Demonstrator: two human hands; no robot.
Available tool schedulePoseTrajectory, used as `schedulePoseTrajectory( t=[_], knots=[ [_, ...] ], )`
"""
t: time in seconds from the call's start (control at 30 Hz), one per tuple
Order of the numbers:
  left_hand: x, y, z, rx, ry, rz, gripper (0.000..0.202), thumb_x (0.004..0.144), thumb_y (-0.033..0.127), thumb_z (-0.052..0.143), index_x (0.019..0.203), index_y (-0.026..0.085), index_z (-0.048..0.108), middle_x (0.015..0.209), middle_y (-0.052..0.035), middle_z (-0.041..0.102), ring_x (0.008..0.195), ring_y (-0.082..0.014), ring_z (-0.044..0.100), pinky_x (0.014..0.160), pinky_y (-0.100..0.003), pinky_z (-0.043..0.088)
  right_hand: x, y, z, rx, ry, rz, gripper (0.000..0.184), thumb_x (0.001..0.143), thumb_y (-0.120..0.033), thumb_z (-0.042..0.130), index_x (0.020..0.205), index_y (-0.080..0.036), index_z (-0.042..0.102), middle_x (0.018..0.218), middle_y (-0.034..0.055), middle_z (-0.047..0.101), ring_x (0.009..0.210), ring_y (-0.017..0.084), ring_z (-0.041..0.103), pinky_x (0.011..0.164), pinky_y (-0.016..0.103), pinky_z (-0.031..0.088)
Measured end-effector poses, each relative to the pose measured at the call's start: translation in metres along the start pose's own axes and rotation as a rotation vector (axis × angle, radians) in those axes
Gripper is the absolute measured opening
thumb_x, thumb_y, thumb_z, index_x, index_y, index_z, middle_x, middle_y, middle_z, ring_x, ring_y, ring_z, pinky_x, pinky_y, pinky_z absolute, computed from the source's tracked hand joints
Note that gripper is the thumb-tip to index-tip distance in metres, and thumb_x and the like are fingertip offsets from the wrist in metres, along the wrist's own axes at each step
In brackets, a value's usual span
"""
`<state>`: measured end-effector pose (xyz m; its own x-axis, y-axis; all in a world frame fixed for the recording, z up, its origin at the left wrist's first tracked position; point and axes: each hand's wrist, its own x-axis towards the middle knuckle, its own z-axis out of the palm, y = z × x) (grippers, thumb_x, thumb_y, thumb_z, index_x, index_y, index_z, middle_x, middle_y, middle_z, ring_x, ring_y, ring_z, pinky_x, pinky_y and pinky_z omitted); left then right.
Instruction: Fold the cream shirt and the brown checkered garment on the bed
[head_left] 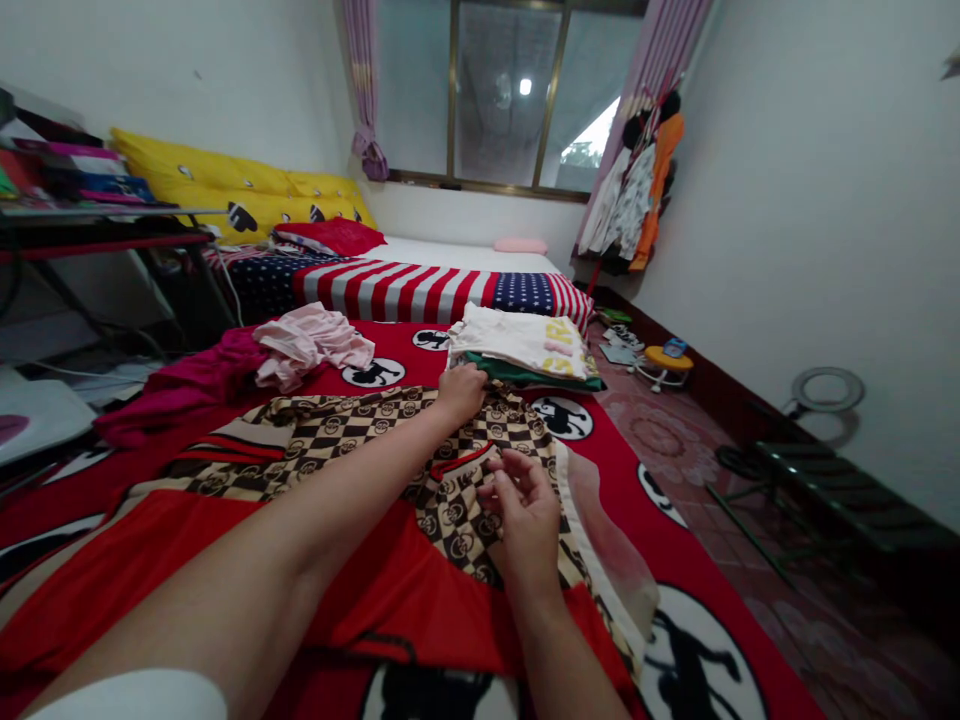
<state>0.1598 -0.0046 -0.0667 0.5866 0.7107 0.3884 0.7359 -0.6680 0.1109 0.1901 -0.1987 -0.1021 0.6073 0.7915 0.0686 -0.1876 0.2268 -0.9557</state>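
Observation:
A long-sleeved top (pixel 352 430) with a brown-and-tan checked upper part and a red lower part lies spread over the red bedcover in front of me. Its striped cuff (pixel 255 440) rests at the left, and another red-edged part is folded inward near the middle. My left hand (pixel 463 392) reaches across and is closed on the top's far edge. Nearer to me, my right hand (pixel 529 505) is over the checked fabric by the red-edged part, its fingers curled but apart. Whether its fingertips touch the cloth is unclear.
Folded clothes (pixel 517 340), white over green, sit just beyond the top. Crumpled pink (pixel 311 345) and magenta clothes (pixel 199 385) lie at the left. Behind stands another bed with a striped, starred cover (pixel 420 287). A green folding bench (pixel 840 490) and yellow stool (pixel 667 360) are at the right.

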Motion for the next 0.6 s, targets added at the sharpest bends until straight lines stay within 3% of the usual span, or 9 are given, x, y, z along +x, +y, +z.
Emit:
schedulePoseTrajectory(
  t=[0.1,0.27,0.37,0.47,0.53,0.6],
  knots=[
    [-0.004,0.002,-0.010,-0.015,0.019,0.045,0.018,0.078,0.022,0.054,0.084,0.015,0.069,0.099,-0.0128,0.065,0.097,-0.0278,0.060,0.074,-0.033,0.047,0.005,-0.001,-0.002,0.060,0.078,0.019,0.031,0.074,-0.030,0.064,0.101,-0.019,0.055,0.097,0.0042,0.064,0.064,0.011,0.064,0.052,0.022,0.050],
    [-0.027,0.016,-0.046,-0.064,0.054,0.085,0.016,0.078,0.024,0.054,0.089,0.018,0.065,0.086,-0.0064,0.068,0.083,-0.0225,0.062,0.070,-0.030,0.045,0.014,-0.008,-0.010,0.173,0.119,0.053,0.041,0.071,-0.037,0.069,0.104,-0.019,0.052,0.102,0.0057,0.063,0.082,0.017,0.069,0.063,0.025,0.055],
    [-0.069,0.032,-0.072,-0.185,0.036,0.207,0.017,0.082,0.032,0.055,0.092,0.020,0.063,0.085,-0.0043,0.068,0.080,-0.0206,0.063,0.069,-0.029,0.045,0.023,-0.015,-0.023,0.211,0.180,0.077,0.042,0.071,-0.041,0.067,0.103,-0.020,0.050,0.103,0.0069,0.064,0.087,0.019,0.069,0.062,0.025,0.055],
    [-0.123,0.043,-0.089,-0.292,-0.095,0.403,0.030,0.081,0.040,0.061,0.107,0.025,0.062,0.099,-0.0045,0.068,0.092,-0.0210,0.062,0.079,-0.030,0.046,0.034,-0.019,-0.041,0.104,0.284,0.015,0.038,0.075,-0.044,0.062,0.102,-0.020,0.052,0.108,0.0088,0.065,0.093,0.020,0.067,0.060,0.024,0.054],
    [-0.154,0.039,-0.094,-0.324,-0.162,0.445,0.028,0.083,0.039,0.059,0.108,0.027,0.063,0.101,-0.0050,0.068,0.094,-0.0207,0.062,0.082,-0.031,0.047,0.039,-0.020,-0.050,-0.001,0.333,-0.040,0.036,0.076,-0.044,0.059,0.101,-0.019,0.054,0.109,0.0101,0.065,0.095,0.021,0.066,0.059,0.024,0.054],
    [-0.174,0.026,-0.094,-0.337,-0.210,0.404,0.022,0.087,0.037,0.054,0.101,0.026,0.067,0.099,-0.0054,0.068,0.091,-0.0195,0.063,0.081,-0.030,0.048,0.040,-0.020,-0.053,-0.097,0.333,-0.094,0.036,0.076,-0.043,0.058,0.101,-0.018,0.056,0.108,0.0108,0.065,0.092,0.021,0.066,0.060,0.025,0.053]
  ],
)
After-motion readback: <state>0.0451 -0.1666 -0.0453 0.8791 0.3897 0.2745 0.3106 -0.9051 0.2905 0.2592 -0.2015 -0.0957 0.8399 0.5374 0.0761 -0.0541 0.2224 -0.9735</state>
